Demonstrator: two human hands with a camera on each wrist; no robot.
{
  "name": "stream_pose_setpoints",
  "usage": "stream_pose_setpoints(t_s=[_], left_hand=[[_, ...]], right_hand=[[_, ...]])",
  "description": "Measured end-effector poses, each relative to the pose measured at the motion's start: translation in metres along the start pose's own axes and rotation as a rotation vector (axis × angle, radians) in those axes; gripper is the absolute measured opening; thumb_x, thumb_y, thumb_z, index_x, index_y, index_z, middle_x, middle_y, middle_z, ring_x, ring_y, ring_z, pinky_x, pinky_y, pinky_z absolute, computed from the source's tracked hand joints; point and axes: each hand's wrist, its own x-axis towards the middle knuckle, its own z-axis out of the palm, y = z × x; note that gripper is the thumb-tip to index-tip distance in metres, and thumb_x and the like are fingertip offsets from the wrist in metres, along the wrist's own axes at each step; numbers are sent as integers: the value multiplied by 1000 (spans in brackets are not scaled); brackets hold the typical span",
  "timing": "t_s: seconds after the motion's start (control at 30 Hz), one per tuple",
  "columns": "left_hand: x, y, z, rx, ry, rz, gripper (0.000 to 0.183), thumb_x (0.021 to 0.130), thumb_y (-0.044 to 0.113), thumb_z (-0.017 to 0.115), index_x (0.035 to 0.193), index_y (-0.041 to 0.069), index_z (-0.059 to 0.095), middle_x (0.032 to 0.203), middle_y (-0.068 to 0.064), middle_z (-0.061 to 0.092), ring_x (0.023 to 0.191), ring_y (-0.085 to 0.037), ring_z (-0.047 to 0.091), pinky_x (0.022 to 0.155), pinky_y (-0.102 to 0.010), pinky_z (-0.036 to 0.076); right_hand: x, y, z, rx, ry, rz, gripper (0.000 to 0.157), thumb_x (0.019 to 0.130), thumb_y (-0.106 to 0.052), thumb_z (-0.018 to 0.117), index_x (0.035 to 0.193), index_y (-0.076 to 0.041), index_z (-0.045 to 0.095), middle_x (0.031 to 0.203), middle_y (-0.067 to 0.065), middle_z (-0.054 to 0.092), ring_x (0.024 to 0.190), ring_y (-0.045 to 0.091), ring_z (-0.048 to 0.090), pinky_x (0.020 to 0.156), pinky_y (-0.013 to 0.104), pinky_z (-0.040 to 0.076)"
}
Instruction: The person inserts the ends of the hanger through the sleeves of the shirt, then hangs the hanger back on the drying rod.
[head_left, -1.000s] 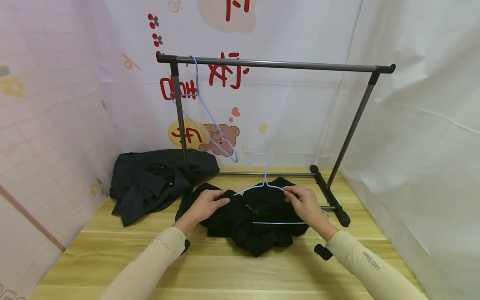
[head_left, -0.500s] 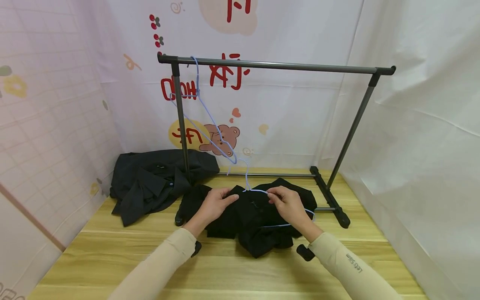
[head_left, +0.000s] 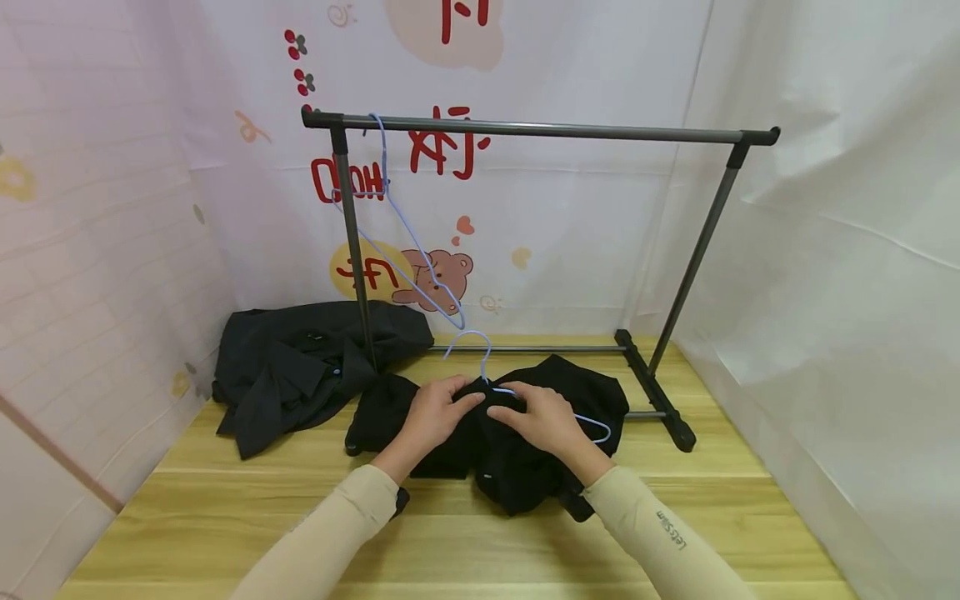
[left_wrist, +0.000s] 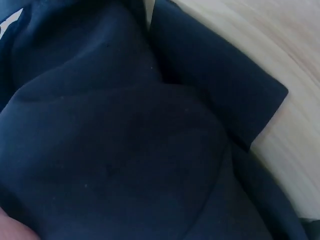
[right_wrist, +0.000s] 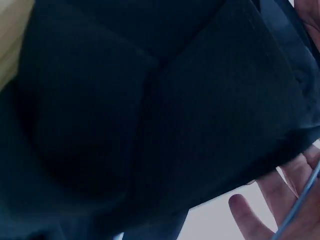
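Observation:
A crumpled black shirt (head_left: 517, 467) lies on the wooden table, its cloth filling much of both wrist views. The left hand (head_left: 435, 414) grips the shirt's upper edge, thumb in front and fingers behind. On the other side of the neck, the right hand (head_left: 546, 417) holds the shirt with its thumb over the cloth and its fingers at the top edge. A light blue wire hanger (head_left: 487, 358) sits partly inside the shirt. Its hook rises between the hands, and one end shows beyond the right hand. Cloth hides much of the hanger.
A dark metal clothes rack (head_left: 555, 129) stands behind the shirt, with another light blue hanger (head_left: 420, 237) hooked near its left end. A second dark shirt (head_left: 300, 367) lies folded at the rack's left foot. White printed sheets (head_left: 562, 225) enclose the table (head_left: 465, 558).
The right hand has moved left along the hanger to the shirt's neck, its thumb now on the cloth. The hook has shifted left, and the hanger has slid further into the shirt.

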Motion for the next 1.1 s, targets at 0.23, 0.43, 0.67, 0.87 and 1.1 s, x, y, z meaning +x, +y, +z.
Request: stream_pose_setpoints(t_s=[0.23, 0.43, 0.67, 0.87, 1.1], left_hand=[[-4, -9, -3, -47, -97, 2, 17, 93, 27, 72, 106, 16, 76, 98, 5, 72, 89, -14, 65, 77, -32, 52], [-13, -36, -32, 12, -129, -109, 20, 91, 23, 74, 110, 15, 76, 109, 1, 70, 98, -19, 65, 84, -39, 53], [-22, -71, -61, 9, -109, -187, 19, 92, 17, 72, 110, 9, 74, 110, -5, 69, 99, -23, 63, 85, -42, 51], [-26, -89, -71, 50, -113, -207, 13, 94, 17, 70, 103, 9, 75, 103, -4, 70, 95, -22, 62, 81, -38, 50], [-28, -89, -85, 26, -14, -241, 25, 102, 26, 59, 115, 8, 71, 81, -12, 62, 70, -26, 54, 67, -37, 42]], right_hand=[[-3, 9, -3, 107, 37, 6, 15, 87, -33, 77, 81, -19, 73, 60, -12, 51, 55, 9, 46, 55, 27, 39], [-4, 36, -24, 238, 13, 123, 20, 88, -37, 75, 86, -17, 76, 61, -3, 51, 54, 15, 44, 56, 28, 38], [-3, 63, -49, 277, 44, 246, 36, 90, -42, 73, 105, -10, 78, 106, 7, 71, 100, 25, 64, 86, 43, 52], [-3, 71, -62, 321, 69, 283, 38, 90, -43, 72, 99, -7, 77, 86, 3, 69, 78, 18, 61, 69, 33, 50], [-7, 72, -76, 398, 119, 343, 48, 90, -46, 72, 111, -3, 75, 94, 8, 72, 89, 23, 65, 77, 34, 54]])
